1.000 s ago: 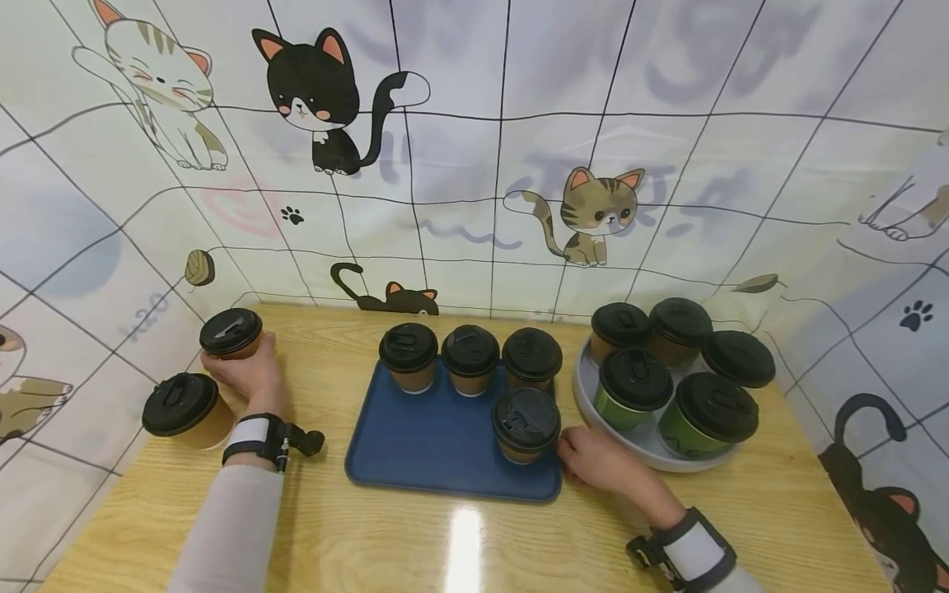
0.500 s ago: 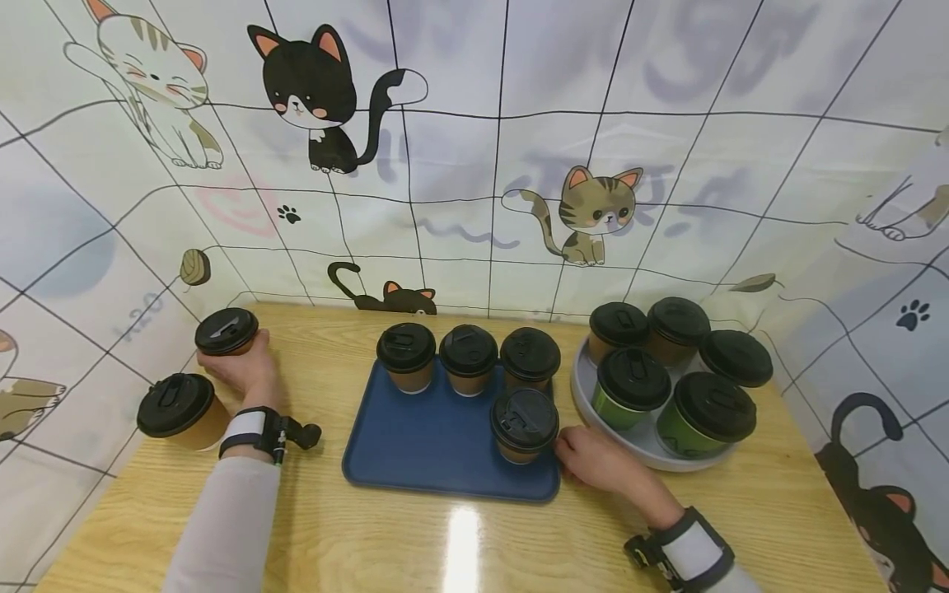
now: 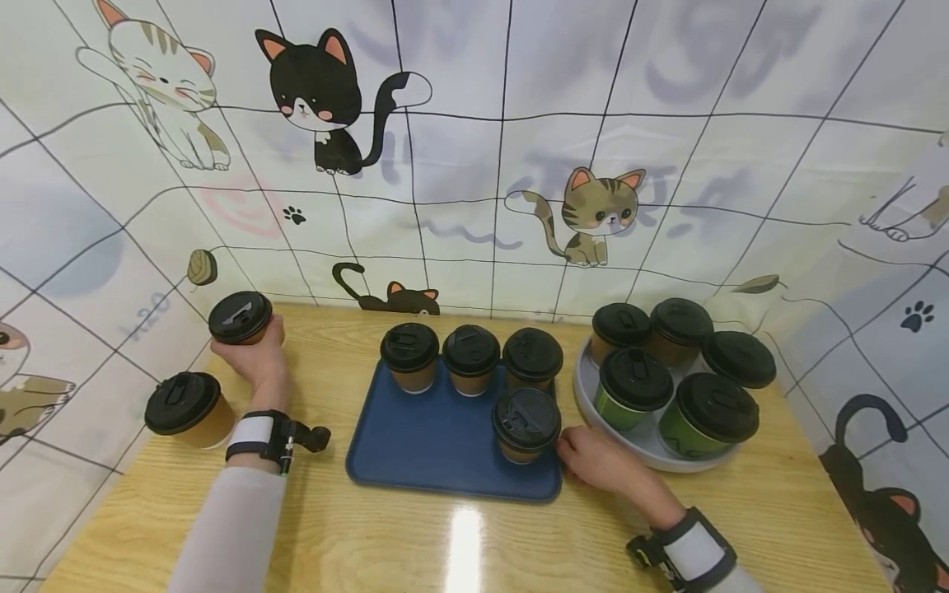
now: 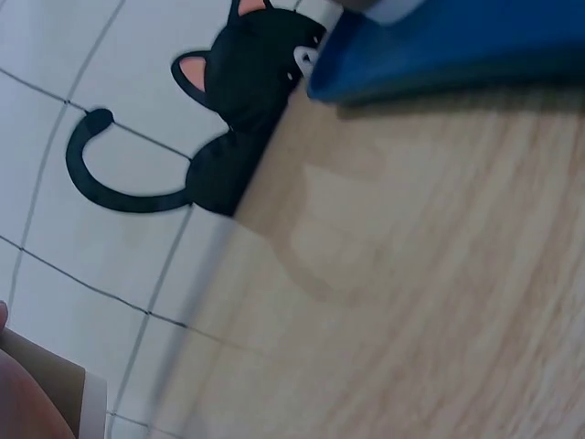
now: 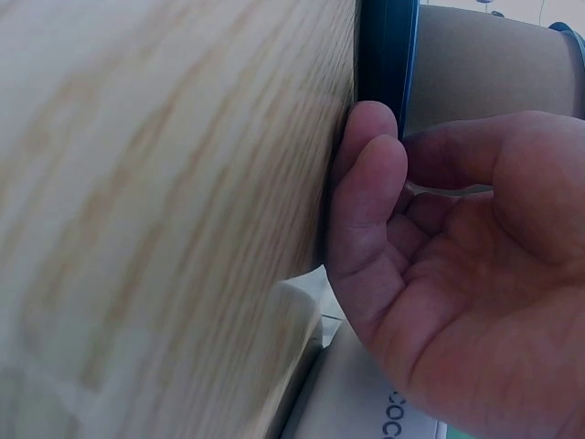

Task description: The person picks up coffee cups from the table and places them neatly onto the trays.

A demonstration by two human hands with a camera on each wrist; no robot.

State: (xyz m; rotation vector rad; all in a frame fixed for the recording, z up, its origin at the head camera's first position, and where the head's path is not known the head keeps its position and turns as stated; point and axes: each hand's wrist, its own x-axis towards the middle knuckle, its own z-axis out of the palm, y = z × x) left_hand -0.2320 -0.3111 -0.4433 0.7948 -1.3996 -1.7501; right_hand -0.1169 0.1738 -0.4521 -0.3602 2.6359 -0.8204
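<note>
My left hand [image 3: 257,354] grips a brown paper coffee cup [image 3: 240,319] with a black lid, at the far left of the table; its lower part is hidden by the hand. In the left wrist view only a strip of that cup [image 4: 94,402] shows at the lower left. A larger lidded cup [image 3: 189,409] stands just nearer. My right hand [image 3: 596,459] pinches the right edge of the blue tray [image 3: 423,449], fingers curled at its rim in the right wrist view. On the tray, three lidded cups line the back, and another cup [image 3: 525,424] stands at the right.
A round grey tray [image 3: 586,387] at the right holds several lidded cups, two of them green [image 3: 623,403]. A cat-printed cloth [image 3: 460,165] hangs behind and beside the wooden table [image 3: 371,535].
My left hand has lifted the coffee cup a little and moved it slightly right, away from the larger cup. My right hand and the blue tray have stayed put.
</note>
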